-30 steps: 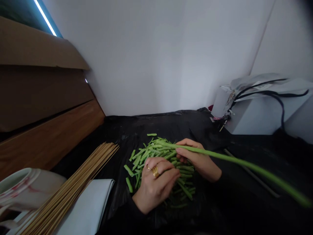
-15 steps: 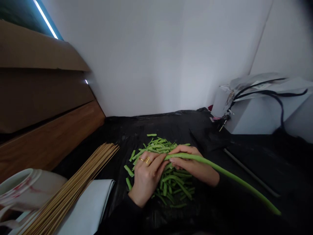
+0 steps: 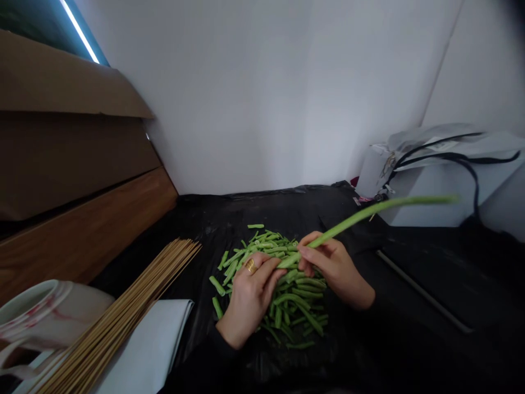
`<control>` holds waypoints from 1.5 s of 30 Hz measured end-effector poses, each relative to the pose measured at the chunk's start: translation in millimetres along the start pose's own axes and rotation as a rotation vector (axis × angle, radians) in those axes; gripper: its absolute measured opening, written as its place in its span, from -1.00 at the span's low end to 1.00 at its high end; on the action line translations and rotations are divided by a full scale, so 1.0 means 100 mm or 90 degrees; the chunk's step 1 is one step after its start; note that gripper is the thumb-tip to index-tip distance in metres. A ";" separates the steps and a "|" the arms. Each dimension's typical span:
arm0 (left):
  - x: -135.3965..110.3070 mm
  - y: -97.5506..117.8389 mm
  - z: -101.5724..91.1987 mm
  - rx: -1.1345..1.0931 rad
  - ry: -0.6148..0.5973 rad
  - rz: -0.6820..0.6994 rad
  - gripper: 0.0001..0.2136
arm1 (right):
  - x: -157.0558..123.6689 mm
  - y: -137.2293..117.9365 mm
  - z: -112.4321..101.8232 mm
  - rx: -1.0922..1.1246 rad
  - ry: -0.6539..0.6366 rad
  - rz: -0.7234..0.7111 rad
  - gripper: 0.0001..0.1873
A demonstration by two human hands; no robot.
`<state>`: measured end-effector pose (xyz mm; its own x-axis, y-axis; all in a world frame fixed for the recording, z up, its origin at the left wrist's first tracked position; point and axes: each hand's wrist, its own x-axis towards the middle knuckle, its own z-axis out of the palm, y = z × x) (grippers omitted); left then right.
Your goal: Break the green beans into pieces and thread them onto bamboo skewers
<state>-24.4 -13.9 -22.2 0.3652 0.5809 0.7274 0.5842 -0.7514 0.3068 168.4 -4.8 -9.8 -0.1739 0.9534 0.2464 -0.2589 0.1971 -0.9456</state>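
A long green bean slants up to the right above the black-covered table. My right hand pinches it near its lower end. My left hand, with gold rings on one finger, closes its fingertips on the bean's very tip. Both hands hover over a pile of short cut bean pieces lying on the black plastic sheet.
A bundle of bamboo skewers lies at the left over a white sheet. A white bag with red print is at the lower left. A white box with black cords stands at the right. Wooden boards line the left.
The long bean's free end swung from low at the right up to point toward the white box. My left hand moved from the pile onto the bean's tip.
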 end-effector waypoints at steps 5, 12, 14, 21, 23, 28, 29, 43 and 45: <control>0.00 0.05 -0.01 -0.074 0.042 -0.022 -0.87 | 0.02 -0.01 0.00 0.141 -0.017 0.065 -0.81; 0.02 0.12 -0.05 -0.111 0.092 -0.064 -0.93 | 0.00 0.01 0.01 0.253 -0.068 0.114 -0.84; 0.02 0.14 -0.06 -0.112 0.106 -0.074 -0.94 | 0.00 0.03 0.02 0.275 -0.072 0.123 -0.86; 0.02 0.14 -0.05 -0.129 0.123 -0.128 -0.96 | 0.01 0.12 0.05 0.333 -0.065 0.153 -0.85; 0.03 0.16 -0.05 -0.146 0.137 -0.148 -0.97 | 0.00 0.15 0.08 0.325 -0.057 0.160 -0.84; 0.09 0.16 -0.09 -0.183 0.170 -0.198 -0.92 | -0.04 0.18 0.14 0.308 -0.067 0.192 -0.79; 0.10 0.15 -0.09 -0.197 0.169 -0.203 -0.93 | -0.04 0.17 0.14 0.303 -0.064 0.186 -0.79; 0.11 0.02 -0.10 -0.398 0.212 -0.378 -0.84 | 0.07 0.12 -0.02 0.295 0.039 0.164 -0.79; 0.10 -0.04 -0.11 -0.399 0.230 -0.391 -0.81 | 0.09 0.12 -0.05 0.297 0.047 0.160 -0.79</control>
<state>-30.7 -8.8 -9.7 -0.1838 0.8773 0.4434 0.0653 -0.4392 0.8960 168.5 7.0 -19.9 -0.2215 0.9751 -0.0077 -0.6154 -0.1459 -0.7746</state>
